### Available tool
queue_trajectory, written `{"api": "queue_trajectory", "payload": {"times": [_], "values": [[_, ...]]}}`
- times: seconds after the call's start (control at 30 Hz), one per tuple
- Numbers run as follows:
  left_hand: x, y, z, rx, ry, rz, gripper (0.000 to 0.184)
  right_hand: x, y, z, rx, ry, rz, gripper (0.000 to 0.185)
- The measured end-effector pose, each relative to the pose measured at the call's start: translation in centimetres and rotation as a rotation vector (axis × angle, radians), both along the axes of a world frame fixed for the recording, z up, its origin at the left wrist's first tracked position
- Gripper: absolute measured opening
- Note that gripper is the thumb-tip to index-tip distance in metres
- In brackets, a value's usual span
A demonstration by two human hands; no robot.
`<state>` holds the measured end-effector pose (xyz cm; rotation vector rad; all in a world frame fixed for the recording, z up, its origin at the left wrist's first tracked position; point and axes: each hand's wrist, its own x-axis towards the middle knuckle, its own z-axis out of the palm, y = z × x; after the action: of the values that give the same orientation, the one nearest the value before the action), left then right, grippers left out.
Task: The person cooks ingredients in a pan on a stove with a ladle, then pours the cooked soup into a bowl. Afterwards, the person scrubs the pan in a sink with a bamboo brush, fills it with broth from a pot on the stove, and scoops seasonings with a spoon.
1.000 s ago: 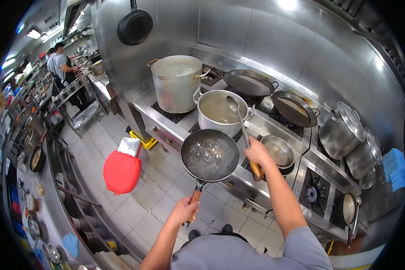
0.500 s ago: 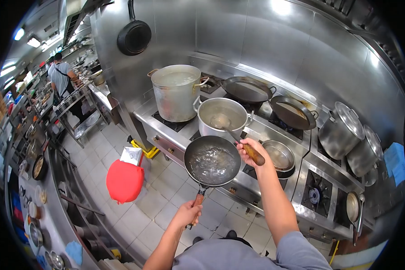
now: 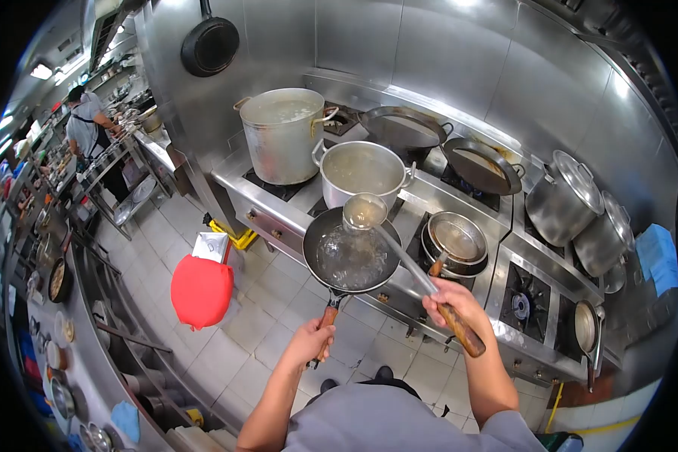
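Observation:
My left hand (image 3: 310, 340) is wrapped round the wooden handle of a dark frying pan (image 3: 339, 267), which holds clear, rippling liquid. In my right hand (image 3: 456, 300) is the long handle of a ladle (image 3: 364, 213). The ladle's bowl, with liquid in it, is over the far part of the pan, close to the near rim of a medium pot (image 3: 337, 181). Cloudy liquid fills much of that pot. Behind and left of it a taller pot (image 3: 273, 143) stands on the stove.
Two dark pans (image 3: 481, 167) sit at the stove's back. Stacked small pans (image 3: 459, 239) lie right of the frying pan. Lidded pots (image 3: 561, 202) stand far right. A red-covered container (image 3: 202, 292) is on the floor. A co-worker (image 3: 87, 128) stands at a far-left counter.
The ladle has come out of the medium pot and towards me, over the frying pan. My right hand has moved slightly right and down. The view has shifted a little.

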<state>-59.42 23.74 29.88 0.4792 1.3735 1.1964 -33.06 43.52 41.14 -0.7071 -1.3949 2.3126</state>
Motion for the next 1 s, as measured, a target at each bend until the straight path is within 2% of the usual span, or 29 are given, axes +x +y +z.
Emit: {"api": "queue_trajectory", "payload": {"times": [0.1,0.23,0.3,0.33,0.37,0.43,0.53,0.6,0.67,0.7,0.73,0.77,0.83,0.87,0.93,0.97,1.0], "values": [[0.0,-0.3,0.3,-0.016,0.013,-0.021,0.016,2.0,-2.3,-1.1,0.022,-0.152,-0.012,0.061],[0.4,-0.9,-0.9,-0.006,-0.01,-0.023,0.013,3.7,-5.0,-2.8,0.099,-0.277,0.053,0.069],[0.6,-1.2,-0.9,-0.006,0.021,-0.028,0.013,4.6,-6.1,-4.1,0.407,-0.44,0.046,0.071],[0.8,-1.4,-0.9,-0.005,0.021,-0.03,0.013,5.2,-6.5,-3.9,0.397,-0.535,0.059,0.077],[1.0,-1.7,-1.0,0.006,0.017,-0.019,0.013,5.1,-6.7,-4.4,0.402,-0.536,0.059,0.077],[1.2,-1.9,-1.4,0.016,0.01,-0.007,0.013,4.3,-7.2,-5.3,0.686,-0.521,-0.116,0.077],[1.6,-2.5,-2.4,0.032,-0.011,-0.015,0.013,0.7,-4.9,-4.6,0.881,-0.646,-0.237,0.076],[1.5,-2.0,-2.2,0.003,0.002,0.0,0.014,-3.4,-1.8,-2.5,0.872,-0.736,-0.202,0.075],[1.2,-1.7,-2.8,0.012,0.02,-0.01,0.014,-7.2,3.7,-4.4,1.108,-0.582,-0.269,0.071],[1.1,-1.7,-3.0,0.006,0.028,-0.019,0.015,-9.2,5.6,-3.4,1.133,-0.667,-0.241,0.064],[1.1,-1.7,-2.9,0.015,0.034,-0.016,0.015,-11.2,7.5,-2.7,1.099,-0.682,-0.216,0.052],[1.2,-1.6,-2.7,0.005,0.016,-0.006,0.014,-12.8,9.4,-2.7,1.107,-0.675,-0.217,0.052],[1.2,-1.6,-2.2,-0.002,0.001,0.011,0.014,-15.6,12.5,-3.0,0.836,-0.728,-0.126,0.03],[1.3,-1.7,-1.8,-0.013,0.026,0.003,0.014,-16.3,12.8,-2.5,0.841,-0.721,-0.123,0.03],[0.9,-1.7,-1.5,-0.013,0.054,0.0,0.015,-17.5,13.6,-1.3,0.558,-0.609,-0.109,0.016],[0.8,-1.8,-1.6,-0.008,0.052,-0.011,0.015,-17.6,13.6,-0.7,0.565,-0.605,-0.11,0.016],[0.7,-1.8,-1.6,-0.004,0.049,-0.026,0.015,-17.5,13.6,-0.2,0.454,-0.518,-0.134,0.014]]}}
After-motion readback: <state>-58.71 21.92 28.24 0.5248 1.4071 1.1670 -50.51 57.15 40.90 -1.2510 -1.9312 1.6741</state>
